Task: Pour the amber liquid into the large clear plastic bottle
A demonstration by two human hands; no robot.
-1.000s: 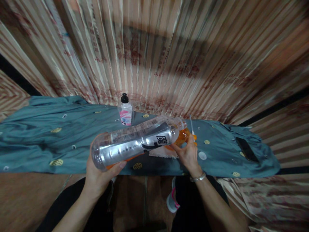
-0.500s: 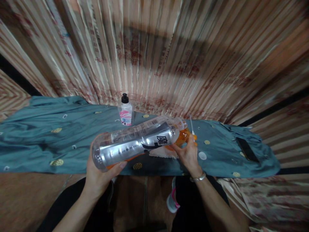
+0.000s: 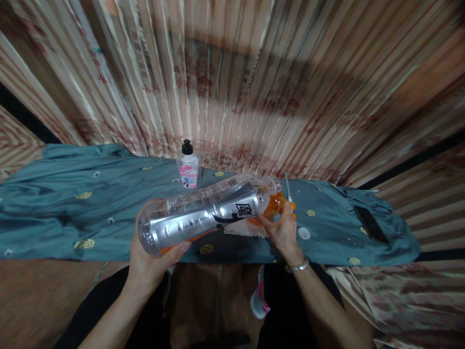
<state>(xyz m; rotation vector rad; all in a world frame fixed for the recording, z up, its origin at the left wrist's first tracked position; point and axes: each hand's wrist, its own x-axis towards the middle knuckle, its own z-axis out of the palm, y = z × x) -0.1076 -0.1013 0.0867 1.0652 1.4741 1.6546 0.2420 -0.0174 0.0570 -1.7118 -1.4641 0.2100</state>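
Currently: big clear bottle (image 3: 203, 213) tipped neck-down over the tabletop (image 3: 54, 213), pouring orange liquid.
Left hand (image 3: 150, 259) cups the base, fingers wrapped; right hand (image 3: 281, 228) pinches a small orange container (image 3: 274, 204) at the neck. Judgement: hold mouths aligned, tilt slowly. Behind: pump bottle (image 3: 189, 167); white cap (image 3: 304, 233) and dark phone (image 3: 370, 224) lie rightward, clear of the pour.

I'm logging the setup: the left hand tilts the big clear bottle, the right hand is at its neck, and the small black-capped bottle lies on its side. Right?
Not quite: the head view shows the small black-capped bottle standing upright on the teal cloth, not lying down. The left hand, right hand and big clear bottle are as described.
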